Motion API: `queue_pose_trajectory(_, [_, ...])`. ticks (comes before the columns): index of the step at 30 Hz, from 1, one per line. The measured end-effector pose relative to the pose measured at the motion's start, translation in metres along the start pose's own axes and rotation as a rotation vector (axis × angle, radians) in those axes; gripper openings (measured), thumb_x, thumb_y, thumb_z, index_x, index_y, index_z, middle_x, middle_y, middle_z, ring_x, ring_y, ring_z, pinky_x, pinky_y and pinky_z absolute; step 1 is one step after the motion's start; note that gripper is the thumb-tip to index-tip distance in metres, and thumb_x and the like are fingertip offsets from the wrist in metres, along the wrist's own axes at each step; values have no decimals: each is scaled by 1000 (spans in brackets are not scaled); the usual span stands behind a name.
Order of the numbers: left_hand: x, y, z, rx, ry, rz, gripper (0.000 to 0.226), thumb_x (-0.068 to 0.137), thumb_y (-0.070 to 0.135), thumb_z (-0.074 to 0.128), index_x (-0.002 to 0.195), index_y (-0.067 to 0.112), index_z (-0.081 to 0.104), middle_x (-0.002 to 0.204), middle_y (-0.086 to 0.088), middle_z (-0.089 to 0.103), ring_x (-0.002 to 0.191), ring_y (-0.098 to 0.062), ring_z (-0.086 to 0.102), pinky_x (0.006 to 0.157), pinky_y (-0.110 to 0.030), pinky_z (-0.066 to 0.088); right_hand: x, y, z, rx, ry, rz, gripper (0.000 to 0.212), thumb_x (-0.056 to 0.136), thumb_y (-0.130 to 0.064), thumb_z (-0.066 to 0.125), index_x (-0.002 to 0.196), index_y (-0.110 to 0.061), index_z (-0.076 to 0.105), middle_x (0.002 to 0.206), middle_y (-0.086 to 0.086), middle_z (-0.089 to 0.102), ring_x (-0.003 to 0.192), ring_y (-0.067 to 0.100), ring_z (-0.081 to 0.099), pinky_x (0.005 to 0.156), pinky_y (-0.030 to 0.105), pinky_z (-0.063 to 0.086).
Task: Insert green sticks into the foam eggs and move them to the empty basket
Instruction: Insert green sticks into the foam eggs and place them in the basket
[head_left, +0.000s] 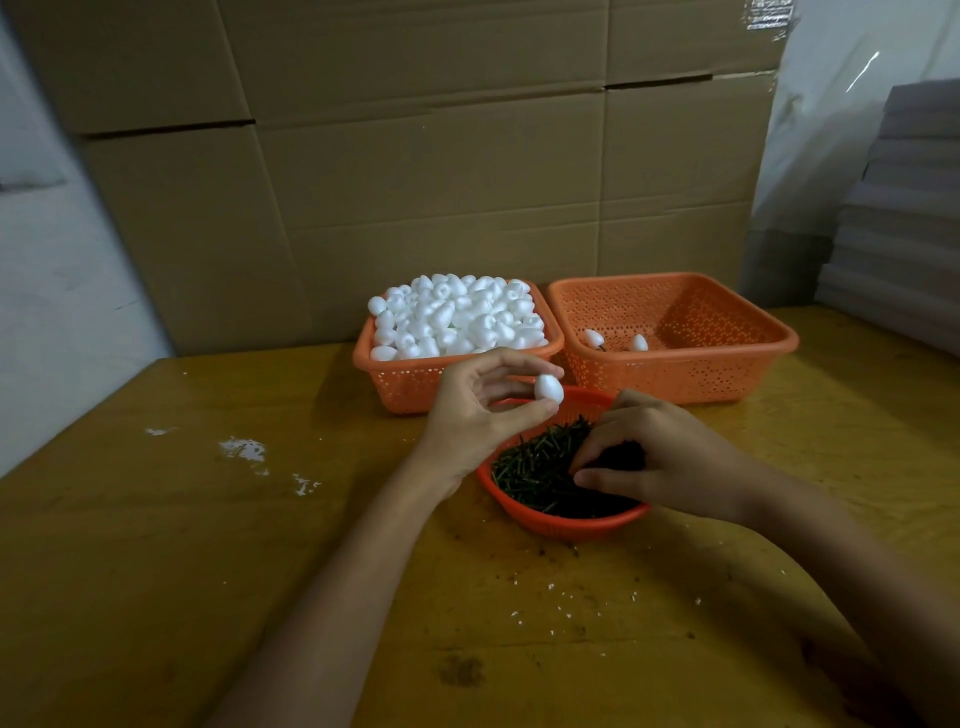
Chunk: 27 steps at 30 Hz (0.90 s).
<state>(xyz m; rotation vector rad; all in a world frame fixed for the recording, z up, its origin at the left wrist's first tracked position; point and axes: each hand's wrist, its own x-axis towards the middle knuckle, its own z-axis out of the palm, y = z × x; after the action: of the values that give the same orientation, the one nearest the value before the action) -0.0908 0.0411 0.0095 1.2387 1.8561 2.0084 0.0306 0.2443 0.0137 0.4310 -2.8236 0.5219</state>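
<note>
1. While the left hand (483, 410) pinches one foam egg (549, 389) between thumb and fingertips, raised over the far rim of the round basket (550, 522), the right hand (660, 457) is down in the green sticks (540, 467). Its fingers are curled into the pile. Cannot tell whether a stick is actually caught between them.
2. Locations: egg stock (457, 317) is heaped in the far left basket (395, 384). The far right basket (727, 364) holds two finished eggs (594, 339) near its left wall, one showing a dark stem. The round basket sits near, in front of both, on the bench (208, 545).
3. Egg handling (judgement): very light; rigid, but with a soft skin that dents and sheds under pressure. White crumbs (550, 587) on the bench fit this. Smooth and rounded, so it could squirt out of a tip pinch when a stick pushes in.
4. Where to hold the egg: round its widest part, fingers opposing thumb, one end left bare and facing the right hand. Squeeze only enough to stop rotation.
5. Stick handling (judgement): thin, short, stiff and tangled, so several may lift together. Separate one and pinch it close to the entering end so it does not flex or snap.
6. Drive along the egg's long axis. A skewed entry could break out through the side.
</note>
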Motion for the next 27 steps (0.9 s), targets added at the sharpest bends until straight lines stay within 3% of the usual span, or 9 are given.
queue_pose_trajectory(3, [0,0,1,-3,18,-4,29,83,-1,86,103,19,76,120,-3,77,111,-24,76,95,-40,62,0,-1,0,27,16,-1,11,88,-38,79,99,-40,79,96,-31,69,105,2,53,90,22,44])
queue_pose_trajectory(8, [1,-2,1,-33,33,-5,25,86,1,84,107,11,75,116,-10,77,106,-34,77,98,-52,61,-1,-4,0,29,93,4,17,85,-32,83,97,-42,78,95,-29,68,101,0,54,85,19,44])
queue_pose_trajectory(13, [1,-1,2,-72,16,-10,24,89,-3,80,111,3,73,118,-13,77,104,-37,77,91,-49,64,-2,-4,-1,3,142,10,19,85,-27,81,100,-39,78,96,-29,64,100,1,58,85,30,53])
queue_pose_trajectory(22, [-2,4,4,-136,-4,-16,23,91,-3,77,113,1,70,114,-16,78,97,-37,79,75,-34,66,-1,-6,-3,27,217,-23,20,84,-43,69,98,-34,80,98,-24,71,97,1,60,84,26,51])
queue_pose_trajectory(27, [-2,5,4,-158,1,-23,22,93,-3,76,113,1,68,111,-18,79,96,-38,79,74,-34,66,-2,-6,-3,33,244,29,21,85,-42,71,101,-34,81,93,-27,64,92,3,63,80,33,56])
